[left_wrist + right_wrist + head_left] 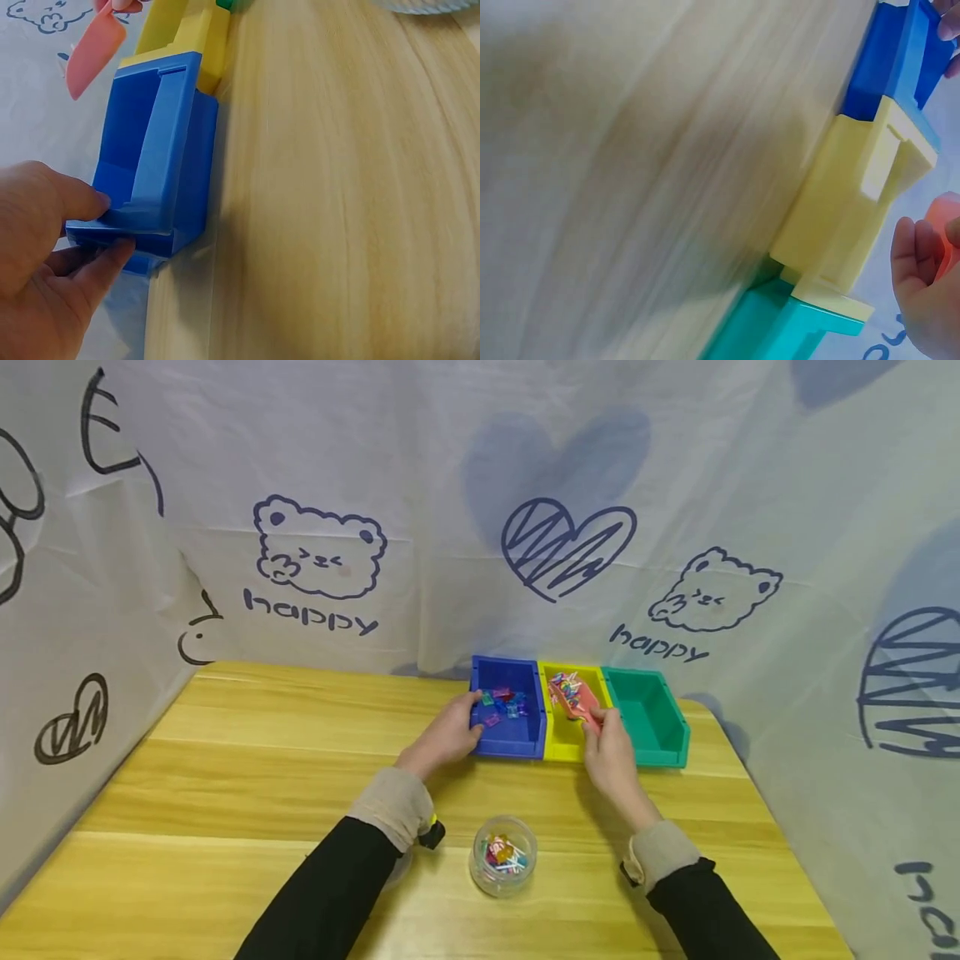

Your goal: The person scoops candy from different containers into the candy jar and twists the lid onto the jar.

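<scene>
My left hand (pixel 450 731) grips the left side wall of the blue bin (pixel 510 747), thumb inside and fingers outside in the left wrist view. Several translucent coloured pieces (pixel 512 710) lie in that bin. With my right hand (pixel 609 756) I hold a pink scoop (pixel 587 700) by its handle, tilted over the yellow bin (pixel 558 745). Small colourful pieces with white sticks, like mini lollipops (pixel 570 687), sit at the scoop's front end. Its pink blade (pixel 96 51) also shows in the left wrist view.
A green bin (pixel 648 718) adjoins the yellow one on the right. Nearer me stands a clear round jar (pixel 504 885) holding more small stick pieces. Part of another clear round container (pixel 397 870) shows beside my left sleeve. A drawn-on white sheet (pixel 442 610) hangs behind the table (pixel 300 735).
</scene>
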Tool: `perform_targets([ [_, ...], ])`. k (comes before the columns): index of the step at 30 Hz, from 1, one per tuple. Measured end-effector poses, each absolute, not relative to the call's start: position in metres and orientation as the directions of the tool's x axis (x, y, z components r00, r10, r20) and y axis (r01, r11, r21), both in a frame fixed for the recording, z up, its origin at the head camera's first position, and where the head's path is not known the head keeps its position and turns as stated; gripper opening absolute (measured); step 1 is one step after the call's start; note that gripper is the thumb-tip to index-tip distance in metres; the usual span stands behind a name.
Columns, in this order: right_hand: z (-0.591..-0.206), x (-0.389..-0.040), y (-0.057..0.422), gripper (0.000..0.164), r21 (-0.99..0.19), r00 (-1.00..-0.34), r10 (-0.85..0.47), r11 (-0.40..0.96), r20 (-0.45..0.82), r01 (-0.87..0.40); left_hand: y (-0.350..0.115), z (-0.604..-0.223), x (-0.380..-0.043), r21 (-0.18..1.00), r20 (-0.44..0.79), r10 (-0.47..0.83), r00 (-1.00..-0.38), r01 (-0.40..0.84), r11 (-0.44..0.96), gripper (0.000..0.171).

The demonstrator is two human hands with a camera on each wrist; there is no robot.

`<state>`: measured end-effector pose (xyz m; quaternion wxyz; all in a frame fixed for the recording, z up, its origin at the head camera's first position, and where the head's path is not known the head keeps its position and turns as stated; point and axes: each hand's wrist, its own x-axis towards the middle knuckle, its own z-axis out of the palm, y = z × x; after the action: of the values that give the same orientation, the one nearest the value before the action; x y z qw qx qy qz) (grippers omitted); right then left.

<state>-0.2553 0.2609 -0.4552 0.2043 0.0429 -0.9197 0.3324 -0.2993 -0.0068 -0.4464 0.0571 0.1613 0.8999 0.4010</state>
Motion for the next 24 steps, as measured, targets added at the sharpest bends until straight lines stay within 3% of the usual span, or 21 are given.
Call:
perform_targets([
  [13, -0.438, -0.225, 0.258, 0.027, -0.578, -0.891, -0.032, 0.75, 0.453, -0.321, -0.02, -0.441, -0.289, 0.717, 0.109, 0.33, -0.938, 0.304, 0.627, 0.072],
  [24, -0.423, -0.187, 0.253, 0.024, -0.512, -0.832, -0.163, 0.72, 0.531, -0.468, -0.037, -0.431, -0.252, 0.815, 0.276, 0.361, -0.891, 0.416, 0.404, 0.074],
])
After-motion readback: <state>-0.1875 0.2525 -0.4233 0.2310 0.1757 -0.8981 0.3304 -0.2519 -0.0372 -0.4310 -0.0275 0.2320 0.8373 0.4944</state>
